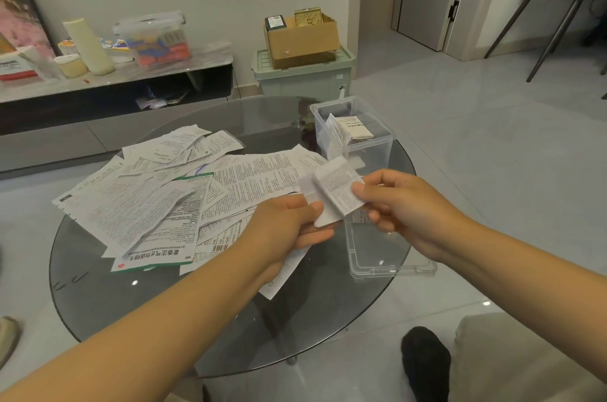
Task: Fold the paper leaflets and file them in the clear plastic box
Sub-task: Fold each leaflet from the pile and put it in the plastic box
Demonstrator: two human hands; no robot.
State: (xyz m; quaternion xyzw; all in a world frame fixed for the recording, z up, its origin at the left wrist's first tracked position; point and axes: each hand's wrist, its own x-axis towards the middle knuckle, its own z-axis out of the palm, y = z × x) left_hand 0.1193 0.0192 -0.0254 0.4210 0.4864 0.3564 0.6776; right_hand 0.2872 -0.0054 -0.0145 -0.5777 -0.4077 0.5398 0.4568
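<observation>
A small folded leaflet (335,191) is held above the round glass table (230,329). My left hand (289,230) pinches its lower left edge, and my right hand (404,204) pinches its right side between thumb and fingers. Just behind stands the clear plastic box (384,138), open, with folded leaflets (348,132) upright inside. A wide heap of unfolded printed leaflets (157,201) covers the table's left and middle. The box's clear lid (391,263) lies flat at the table's right edge, under my right hand.
Behind the table, a low TV stand (115,79) carries a lidded storage box and bottles. A green bin (305,76) holds a cardboard box on top. A chair (555,0) stands far right. My foot in a dark sock (425,362) rests by a cushion.
</observation>
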